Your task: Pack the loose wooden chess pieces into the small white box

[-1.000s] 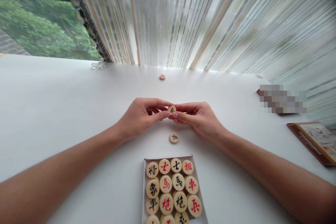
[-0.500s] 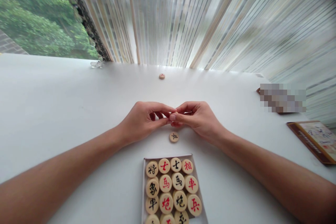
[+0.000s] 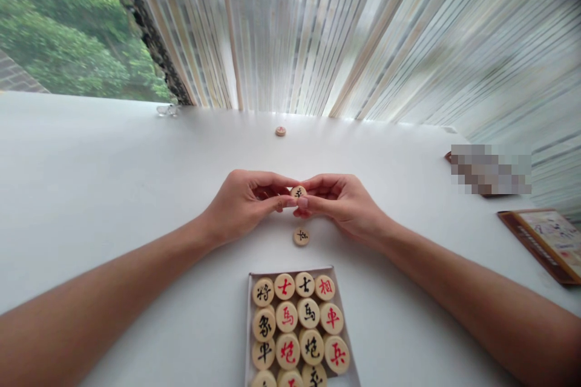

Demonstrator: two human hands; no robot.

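Note:
Between the fingertips of my left hand [image 3: 256, 196] and my right hand [image 3: 333, 196] is a round wooden piece [image 3: 298, 192] with a black character, its face toward me. Both hands pinch it just above the white table. Right below them, a second black-marked piece [image 3: 301, 236] lies flat on the table. Nearer to me stands an open box [image 3: 249, 326] with rows of round wooden pieces, marked in red and black. A gap shows at the box's lower right corner.
A red-marked piece [image 3: 280, 131] lies near the table's far edge, by the striped curtain [image 3: 281, 30]. Small clear objects [image 3: 167, 110] sit at the far left edge. A brown-framed card [image 3: 547, 242] and a partly blurred-out item [image 3: 488, 172] are at the right.
The piece between my fingers has come into clearer view, its black character now showing. My left hand has shifted slightly up and left.

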